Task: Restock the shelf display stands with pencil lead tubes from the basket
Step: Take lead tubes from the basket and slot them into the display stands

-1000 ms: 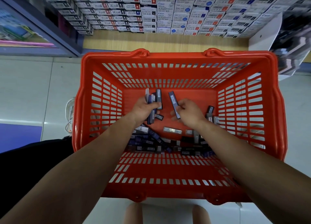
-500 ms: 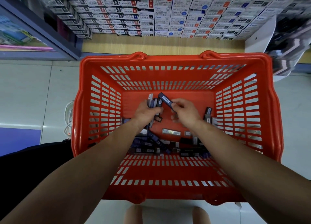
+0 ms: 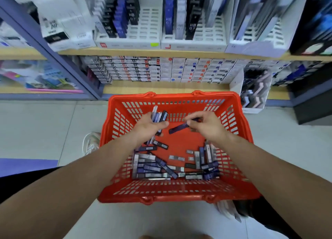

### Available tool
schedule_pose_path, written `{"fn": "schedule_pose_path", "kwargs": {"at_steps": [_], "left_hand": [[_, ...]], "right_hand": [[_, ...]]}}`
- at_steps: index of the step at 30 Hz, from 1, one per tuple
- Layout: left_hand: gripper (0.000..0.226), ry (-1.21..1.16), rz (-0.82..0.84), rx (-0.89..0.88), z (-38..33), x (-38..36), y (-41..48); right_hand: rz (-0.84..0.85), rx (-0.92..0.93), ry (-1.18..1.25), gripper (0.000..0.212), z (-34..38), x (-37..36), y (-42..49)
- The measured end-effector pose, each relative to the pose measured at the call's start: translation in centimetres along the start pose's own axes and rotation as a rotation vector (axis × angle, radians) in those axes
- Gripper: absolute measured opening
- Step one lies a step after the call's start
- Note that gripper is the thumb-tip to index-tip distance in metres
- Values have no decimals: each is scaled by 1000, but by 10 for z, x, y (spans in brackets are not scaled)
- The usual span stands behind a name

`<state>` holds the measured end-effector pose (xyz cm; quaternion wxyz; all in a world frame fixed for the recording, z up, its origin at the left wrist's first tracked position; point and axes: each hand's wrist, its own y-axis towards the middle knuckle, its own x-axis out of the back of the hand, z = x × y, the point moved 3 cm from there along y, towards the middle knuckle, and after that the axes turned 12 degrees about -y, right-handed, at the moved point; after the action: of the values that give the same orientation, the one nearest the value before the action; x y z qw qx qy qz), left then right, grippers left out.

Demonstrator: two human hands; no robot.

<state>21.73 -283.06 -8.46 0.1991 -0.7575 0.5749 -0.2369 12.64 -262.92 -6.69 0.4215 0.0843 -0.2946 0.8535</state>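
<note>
A red plastic basket [image 3: 179, 194] stands on the floor below me, with several dark blue, black and clear pencil lead tubes [image 3: 158, 167] heaped on its bottom. My left hand [image 3: 149, 126] hovers over the basket's far half and grips a fanned bundle of lead tubes [image 3: 159, 115]. To its right, my right hand [image 3: 206, 124] pinches one dark blue tube [image 3: 178, 128] that points toward the left hand. White shelf display stands [image 3: 129, 39] holding upright tubes sit on the upper shelf ahead.
Stacked small boxes [image 3: 161, 71] fill the lower shelf behind the basket. A blue shelf post [image 3: 53, 55] slants down at the left. A white display box [image 3: 253, 89] stands on the floor right of the basket. A shoe [image 3: 89, 143] lies by the basket's left side.
The view has tilted up, so the upper shelf and its display stands now show. Both hands have risen a little; the right hand's tube has swung from upright to nearly level.
</note>
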Motion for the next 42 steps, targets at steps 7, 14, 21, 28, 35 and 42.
{"fn": "schedule_pose_path", "kwargs": {"at_steps": [7,14,21,28,35,42], "left_hand": [[32,152,139,-168,-89,2,-88],[25,95,45,-317,-147,-1,-144],[29,76,-12,-348,-186,24,-168],[32,111,-67,-338,-204,67,-145],[25,1,-135,-409,-222,78,-106],[30,-88,-120,-395,-221,102,-91]], "right_hand": [[28,175,-49,29,103,53,-67],[-117,206,150,15,158,82,-113],[-255,390,-4,15,206,119,-116],[-428,331,-170,12,198,139,-80],[-506,445,-402,19,228,138,-24],[-485,524,-527,14,255,96,39]]}}
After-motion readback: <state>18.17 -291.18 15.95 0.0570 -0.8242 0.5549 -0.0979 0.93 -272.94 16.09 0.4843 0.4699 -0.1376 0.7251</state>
